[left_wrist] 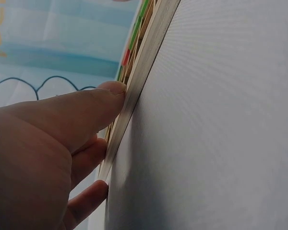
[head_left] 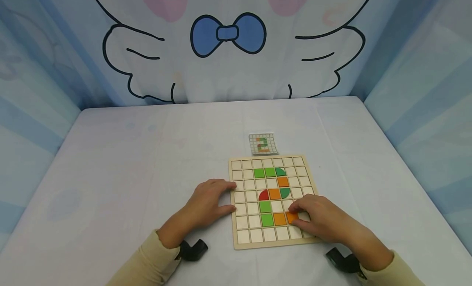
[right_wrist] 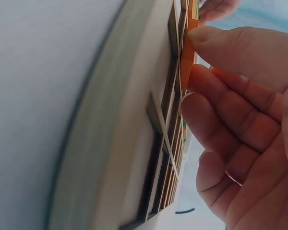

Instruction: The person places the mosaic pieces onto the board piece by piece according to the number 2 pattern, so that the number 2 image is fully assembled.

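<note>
A wooden grid board (head_left: 274,244) lies on the table with coloured tiles in some squares. My right hand (head_left: 326,218) pinches an orange square tile (head_left: 291,217) between thumb and fingers, at the lower row, right beside another orange tile (head_left: 279,219). In the right wrist view this tile (right_wrist: 186,72) stands slightly above the grid bars, thumb on its near side. My left hand (head_left: 207,202) rests against the board's left edge, thumb and fingers extended and touching the rim (left_wrist: 129,103). Green square tiles (head_left: 265,206), a red rounded tile (head_left: 263,195) and dark green rounded tiles (head_left: 284,192) sit in other squares.
A small pattern card (head_left: 263,144) with a coloured grid figure lies just beyond the board's far edge. White cloth (head_left: 121,187) covers the table. Printed fabric curtains (head_left: 228,73) stand at the back and both sides.
</note>
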Motion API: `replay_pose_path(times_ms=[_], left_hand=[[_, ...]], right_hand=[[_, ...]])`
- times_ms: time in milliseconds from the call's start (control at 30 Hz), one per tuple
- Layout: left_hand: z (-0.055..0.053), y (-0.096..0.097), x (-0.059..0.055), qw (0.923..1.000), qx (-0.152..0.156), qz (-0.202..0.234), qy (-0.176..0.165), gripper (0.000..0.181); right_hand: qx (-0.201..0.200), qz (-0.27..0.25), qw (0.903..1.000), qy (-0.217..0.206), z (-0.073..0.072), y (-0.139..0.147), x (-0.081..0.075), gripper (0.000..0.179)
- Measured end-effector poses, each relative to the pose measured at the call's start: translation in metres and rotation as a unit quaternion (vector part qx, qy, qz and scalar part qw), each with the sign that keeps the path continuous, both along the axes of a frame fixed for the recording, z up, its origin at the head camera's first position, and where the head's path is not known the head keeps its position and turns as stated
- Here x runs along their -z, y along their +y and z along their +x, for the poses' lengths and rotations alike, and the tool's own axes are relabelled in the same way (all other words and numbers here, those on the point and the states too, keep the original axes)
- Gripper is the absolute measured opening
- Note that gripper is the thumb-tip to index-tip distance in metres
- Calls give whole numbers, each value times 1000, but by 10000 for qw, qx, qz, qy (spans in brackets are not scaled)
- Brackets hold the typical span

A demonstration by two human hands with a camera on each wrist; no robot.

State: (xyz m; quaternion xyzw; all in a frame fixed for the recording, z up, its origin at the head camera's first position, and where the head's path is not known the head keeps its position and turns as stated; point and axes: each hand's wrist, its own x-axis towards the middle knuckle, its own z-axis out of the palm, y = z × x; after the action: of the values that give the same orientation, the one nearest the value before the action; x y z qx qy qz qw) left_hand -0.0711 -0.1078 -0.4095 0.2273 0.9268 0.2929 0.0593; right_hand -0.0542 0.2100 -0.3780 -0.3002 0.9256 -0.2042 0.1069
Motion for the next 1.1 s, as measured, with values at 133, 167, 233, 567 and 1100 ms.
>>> replay_pose_path(times_ms=[133,167,233,567,1100], left_hand=[[0,0,-1,10000,7,22,28,53],[0,0,-1,10000,13,27,42,53],[0,-1,-1,10000,23,45,64,52],[0,-1,-3,9999,42,68,87,53],[1,0,-2,10000,30,51,78,53]], right_hand=[[82,-2,10000,-53,-1,-1,-1,17],[106,-3,9999,-70,-1,-1,-1,17],[142,6,9999,-89,-2,-1,-1,17],[175,37,9997,-166,-3,-1,0,17],[129,-89,9998,-141,-7,12,-8,25]])
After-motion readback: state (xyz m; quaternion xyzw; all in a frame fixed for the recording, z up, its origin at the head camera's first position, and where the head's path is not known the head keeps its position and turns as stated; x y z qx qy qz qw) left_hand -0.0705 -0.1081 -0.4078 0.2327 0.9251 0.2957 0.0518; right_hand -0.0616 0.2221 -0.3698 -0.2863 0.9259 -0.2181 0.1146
